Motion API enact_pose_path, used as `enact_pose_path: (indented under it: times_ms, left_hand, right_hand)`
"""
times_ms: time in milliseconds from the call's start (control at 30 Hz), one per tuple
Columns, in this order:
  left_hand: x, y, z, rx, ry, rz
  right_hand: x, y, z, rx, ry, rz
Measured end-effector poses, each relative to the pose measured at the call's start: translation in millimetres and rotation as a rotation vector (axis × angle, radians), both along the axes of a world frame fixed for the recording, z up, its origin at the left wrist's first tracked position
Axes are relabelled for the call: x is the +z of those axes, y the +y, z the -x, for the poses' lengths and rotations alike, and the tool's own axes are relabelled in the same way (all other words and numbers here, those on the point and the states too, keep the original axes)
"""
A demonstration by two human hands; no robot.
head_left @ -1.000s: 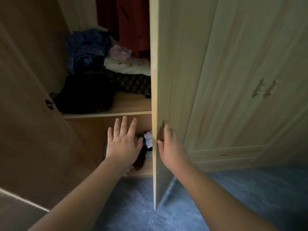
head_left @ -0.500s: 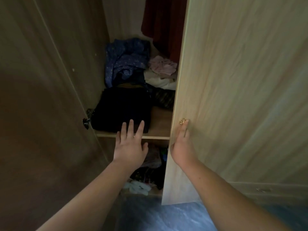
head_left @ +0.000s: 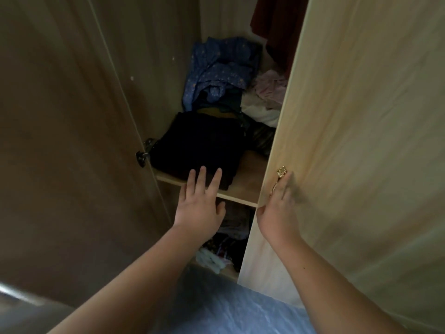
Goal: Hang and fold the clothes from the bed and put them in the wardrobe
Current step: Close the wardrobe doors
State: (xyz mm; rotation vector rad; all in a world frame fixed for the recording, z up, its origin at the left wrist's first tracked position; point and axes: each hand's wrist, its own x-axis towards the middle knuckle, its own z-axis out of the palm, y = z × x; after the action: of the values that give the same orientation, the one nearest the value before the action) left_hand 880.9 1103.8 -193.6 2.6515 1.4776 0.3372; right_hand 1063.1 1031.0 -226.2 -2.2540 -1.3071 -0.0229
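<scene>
The wardrobe stands open in front of me. On its shelf (head_left: 249, 175) lies a folded black garment (head_left: 199, 145), with a crumpled blue patterned garment (head_left: 221, 68) behind it and pink and white clothes (head_left: 267, 97) to the right. A dark red garment (head_left: 277, 20) hangs above. My left hand (head_left: 199, 208) is open with spread fingers, its tips in front of the shelf edge and the black garment. My right hand (head_left: 279, 208) lies with straight fingers on the right door (head_left: 361, 141), beside its brass handle (head_left: 280, 173), thumb at the door's edge.
The left door (head_left: 60, 141) is swung wide open, with a dark hinge (head_left: 144, 153) at shelf height. Mixed clothes (head_left: 228, 237) fill the compartment under the shelf. Blue floor (head_left: 228, 309) shows below my arms.
The view has moved closer to the wardrobe and to the left. The right door now covers more of the shelf. My left hand has risen from the lower compartment to the shelf edge.
</scene>
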Motion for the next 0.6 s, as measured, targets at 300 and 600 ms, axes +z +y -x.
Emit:
enact_pose_path:
  times_ms: [300, 600]
  left_hand:
    - [1, -50, 54, -0.014, -0.009, -0.068]
    - [4, -135, 232, 0.054, -0.084, -0.174]
  right_hand:
    - [12, -48, 57, 0.127, -0.174, 0.091]
    - [30, -95, 242, 0.376, -0.214, 0.153]
